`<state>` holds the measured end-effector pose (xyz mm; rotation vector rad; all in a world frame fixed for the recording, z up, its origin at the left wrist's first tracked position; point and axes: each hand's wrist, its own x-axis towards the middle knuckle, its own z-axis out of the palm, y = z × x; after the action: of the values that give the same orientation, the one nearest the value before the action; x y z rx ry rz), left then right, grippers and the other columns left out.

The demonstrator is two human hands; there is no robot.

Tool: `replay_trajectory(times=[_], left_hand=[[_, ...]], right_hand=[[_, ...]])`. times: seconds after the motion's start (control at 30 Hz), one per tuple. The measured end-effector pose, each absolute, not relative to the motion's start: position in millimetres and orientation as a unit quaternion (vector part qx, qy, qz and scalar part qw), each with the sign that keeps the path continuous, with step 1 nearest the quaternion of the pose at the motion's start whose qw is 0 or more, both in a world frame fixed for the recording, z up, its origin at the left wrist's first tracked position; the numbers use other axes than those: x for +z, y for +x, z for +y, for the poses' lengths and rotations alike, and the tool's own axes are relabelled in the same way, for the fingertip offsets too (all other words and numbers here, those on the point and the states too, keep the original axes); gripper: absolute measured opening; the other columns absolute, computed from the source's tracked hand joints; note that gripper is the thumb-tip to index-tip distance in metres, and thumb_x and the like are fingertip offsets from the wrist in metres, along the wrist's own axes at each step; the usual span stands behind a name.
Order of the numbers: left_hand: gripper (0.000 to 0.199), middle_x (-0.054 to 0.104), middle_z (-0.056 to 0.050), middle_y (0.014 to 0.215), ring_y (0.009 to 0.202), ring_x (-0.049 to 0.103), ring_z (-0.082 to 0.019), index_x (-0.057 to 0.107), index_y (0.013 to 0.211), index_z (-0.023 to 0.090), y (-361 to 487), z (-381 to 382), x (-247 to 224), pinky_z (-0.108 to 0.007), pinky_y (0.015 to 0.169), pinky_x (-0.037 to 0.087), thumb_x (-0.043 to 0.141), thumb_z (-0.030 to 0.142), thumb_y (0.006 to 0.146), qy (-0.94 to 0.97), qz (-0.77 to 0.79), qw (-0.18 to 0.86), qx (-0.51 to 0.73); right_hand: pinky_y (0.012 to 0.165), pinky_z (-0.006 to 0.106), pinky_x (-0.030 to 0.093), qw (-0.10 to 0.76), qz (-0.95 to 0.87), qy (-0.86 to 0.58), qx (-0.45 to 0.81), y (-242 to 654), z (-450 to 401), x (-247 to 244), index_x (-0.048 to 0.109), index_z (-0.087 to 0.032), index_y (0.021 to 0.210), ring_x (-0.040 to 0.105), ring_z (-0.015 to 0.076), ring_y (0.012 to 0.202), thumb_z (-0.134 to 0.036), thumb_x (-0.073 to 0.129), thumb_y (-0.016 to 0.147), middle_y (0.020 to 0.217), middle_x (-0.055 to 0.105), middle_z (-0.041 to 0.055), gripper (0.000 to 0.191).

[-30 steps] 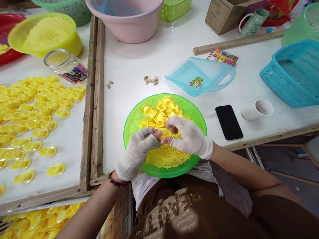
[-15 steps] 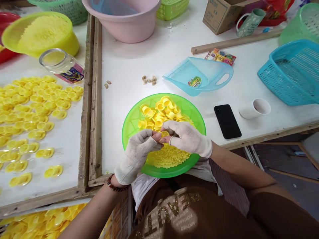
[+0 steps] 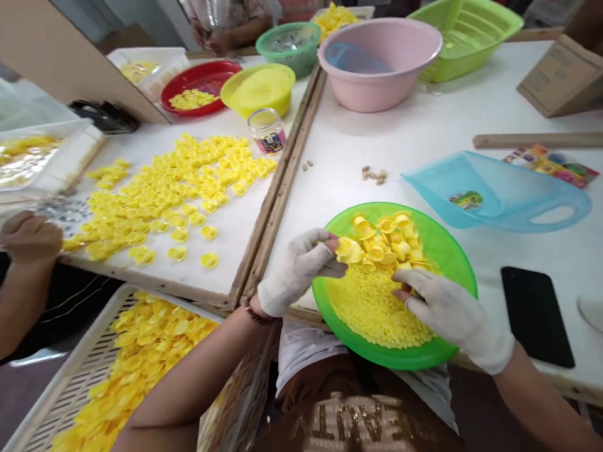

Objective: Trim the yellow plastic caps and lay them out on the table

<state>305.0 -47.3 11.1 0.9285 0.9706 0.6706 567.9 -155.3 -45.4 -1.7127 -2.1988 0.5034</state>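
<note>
My left hand (image 3: 306, 267), in a white glove with bare fingertips, pinches a small yellow plastic hat-shaped piece (image 3: 348, 250) above the left side of a green basin (image 3: 455, 251). Over the right side of that basin is my right hand (image 3: 445, 311), gloved the same way. Its thumb and fingers are apart and curved, and nothing shows between them. Fine yellow pellets (image 3: 377, 307) cover the near part of the basin. More yellow hat-shaped pieces (image 3: 391, 242) are heaped along its far side.
Many yellow pieces (image 3: 174, 182) lie across the left table, near a clear jar (image 3: 267, 132). A wooden rail (image 3: 277, 207) divides the tables. A blue scoop (image 3: 499, 194), a phone (image 3: 537, 314) and a pink basin (image 3: 377, 88) surround the green basin. Another person's hand (image 3: 32, 237) is at far left.
My hands have moved apart; the left now holds a yellow piece, while the right has drawn back over the pellets. The view has swung left, showing more of the left table.
</note>
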Motion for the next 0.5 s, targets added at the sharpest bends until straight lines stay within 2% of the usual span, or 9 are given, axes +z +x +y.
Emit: replay_trajectory(times=[0.13, 0.3, 0.43, 0.5], left_hand=[[0.034, 0.075, -0.006, 0.091, 0.072, 0.074, -0.016, 0.066, 0.100, 0.013, 240.0, -2.9, 4.6, -0.029, 0.072, 0.064, 0.078, 0.039, 0.082, 0.451, 0.525, 0.578, 0.433], [0.011, 0.068, -0.002, 0.076, 0.069, 0.068, -0.012, 0.064, 0.086, 0.012, 179.0, 73.1, -38.2, -0.027, 0.071, 0.061, 0.060, 0.022, 0.088, 0.399, 0.680, 0.399, 0.469], [0.014, 0.059, 0.001, 0.064, 0.059, 0.059, -0.010, 0.064, 0.078, 0.011, 177.2, 122.1, -60.6, -0.022, 0.061, 0.053, 0.061, 0.016, 0.091, 0.398, 0.726, 0.346, 0.441], [0.014, 0.064, -0.001, 0.075, 0.065, 0.061, -0.012, 0.067, 0.089, 0.010, 187.7, 139.1, -61.2, -0.026, 0.062, 0.055, 0.065, 0.022, 0.096, 0.407, 0.733, 0.342, 0.424]], right_hand=[[0.086, 0.042, 0.058, 0.142, -0.787, -0.579, 0.159, 565.6, -154.6, -51.2, 0.065, -0.020, 0.118, 0.074, 0.0274, 0.103, -0.026, 0.047, 0.103, 0.112, 0.075, 0.0110, 0.024], [0.082, 0.042, 0.058, 0.138, -0.797, -0.572, 0.139, 558.7, -151.6, -47.7, 0.066, -0.020, 0.117, 0.075, 0.0263, 0.096, -0.023, 0.048, 0.102, 0.109, 0.076, 0.0099, 0.023], [0.077, 0.040, 0.058, 0.125, -0.794, -0.579, 0.136, 554.0, -150.1, -41.4, 0.068, -0.021, 0.113, 0.074, 0.0262, 0.093, -0.021, 0.048, 0.101, 0.111, 0.077, 0.0103, 0.023], [0.076, 0.038, 0.057, 0.120, -0.793, -0.580, 0.144, 552.4, -149.8, -36.6, 0.069, -0.021, 0.110, 0.074, 0.0250, 0.092, -0.021, 0.049, 0.101, 0.111, 0.077, 0.0096, 0.022]])
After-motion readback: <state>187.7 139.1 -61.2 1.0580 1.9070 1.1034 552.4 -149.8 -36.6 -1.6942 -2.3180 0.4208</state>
